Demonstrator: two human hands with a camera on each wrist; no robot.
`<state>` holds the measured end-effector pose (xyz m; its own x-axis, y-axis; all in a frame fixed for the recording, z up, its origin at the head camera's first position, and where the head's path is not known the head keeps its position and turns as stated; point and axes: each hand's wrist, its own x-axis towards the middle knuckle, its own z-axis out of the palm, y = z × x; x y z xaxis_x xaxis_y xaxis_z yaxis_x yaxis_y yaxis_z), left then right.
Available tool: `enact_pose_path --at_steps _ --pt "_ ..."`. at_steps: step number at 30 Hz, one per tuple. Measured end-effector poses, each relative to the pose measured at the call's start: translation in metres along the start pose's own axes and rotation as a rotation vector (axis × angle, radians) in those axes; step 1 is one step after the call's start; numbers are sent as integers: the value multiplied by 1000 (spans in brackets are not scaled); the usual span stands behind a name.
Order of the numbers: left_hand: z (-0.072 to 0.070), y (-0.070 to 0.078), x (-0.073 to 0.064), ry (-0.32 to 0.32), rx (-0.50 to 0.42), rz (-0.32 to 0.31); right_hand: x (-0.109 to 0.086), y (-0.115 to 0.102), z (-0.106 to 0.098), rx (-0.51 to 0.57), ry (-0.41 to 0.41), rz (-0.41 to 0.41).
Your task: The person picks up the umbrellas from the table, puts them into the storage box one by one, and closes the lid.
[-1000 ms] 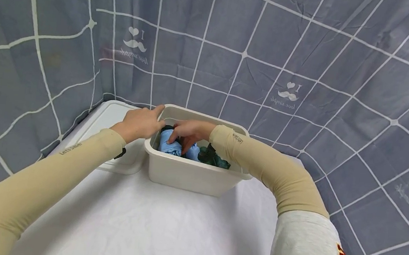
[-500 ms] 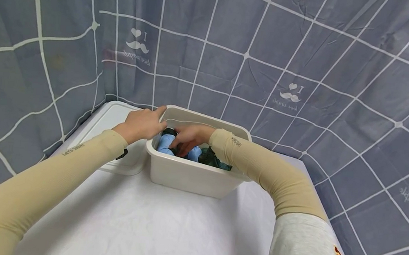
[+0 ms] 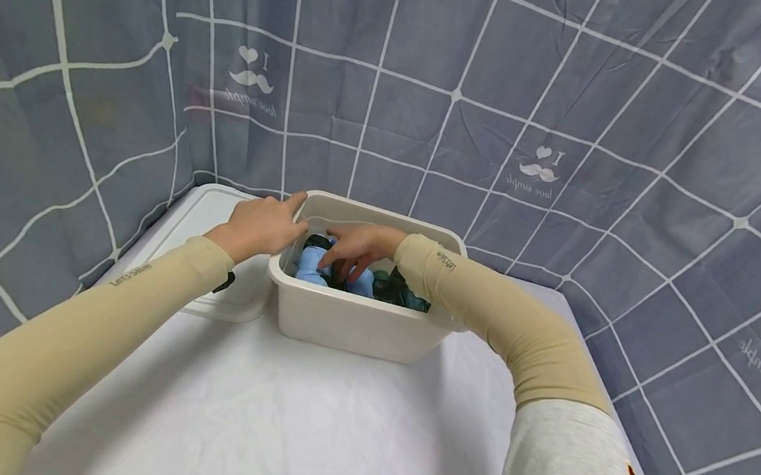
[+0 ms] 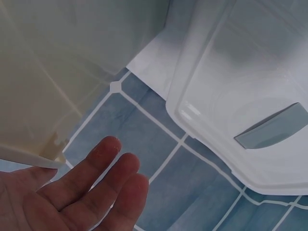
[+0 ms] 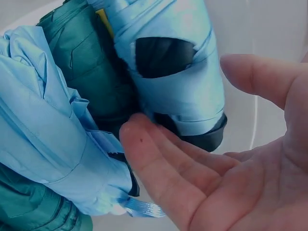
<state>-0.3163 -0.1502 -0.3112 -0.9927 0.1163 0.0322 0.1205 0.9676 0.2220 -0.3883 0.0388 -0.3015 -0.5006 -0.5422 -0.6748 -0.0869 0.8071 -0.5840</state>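
Observation:
A cream plastic bin (image 3: 344, 326) stands on the white-covered table and holds several rolled folding umbrellas side by side. At its left end lies a light blue umbrella (image 3: 310, 263) with a black end. Further right are a dark green umbrella (image 5: 79, 62), another light blue umbrella (image 5: 62, 130) and more green fabric (image 5: 33, 204). My right hand (image 3: 362, 245) reaches inside, its fingers extended and spread from the thumb, fingertips close at the umbrellas. My left hand (image 3: 261, 226) rests on the bin's left rim, its fingers loosely extended outside.
A white lid (image 3: 199, 224) with a grey-blue handle (image 4: 274, 127) lies left of the bin, partly under the left forearm. A grey curtain (image 3: 406, 110) with white grid lines surrounds the table at the back and sides.
My right hand has let go of the leftmost blue umbrella, and its fingers have spread. That umbrella has turned and settled in the bin. The left hand stays on the rim.

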Motion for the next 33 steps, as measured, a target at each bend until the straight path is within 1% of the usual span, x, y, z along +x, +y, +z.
enact_pose_path --at_steps 4,9,17,22,28,33 --pt "-3 0 1 -19 6 1 -6 0 -3 -44 17 -23" --pt "-4 -1 1 -37 22 0 -10 3 -3 -25 18 -29" --pt "-9 -1 -1 -34 -2 -4 -22 5 -6 -52 24 -57" --pt "-11 -1 1 -17 -26 6 -36 6 -10 -75 61 -86" --pt "-11 0 1 8 -30 13 -52 9 -13 -110 118 -178" --pt "-11 2 0 14 -26 11 -68 17 -16 -88 177 -238"
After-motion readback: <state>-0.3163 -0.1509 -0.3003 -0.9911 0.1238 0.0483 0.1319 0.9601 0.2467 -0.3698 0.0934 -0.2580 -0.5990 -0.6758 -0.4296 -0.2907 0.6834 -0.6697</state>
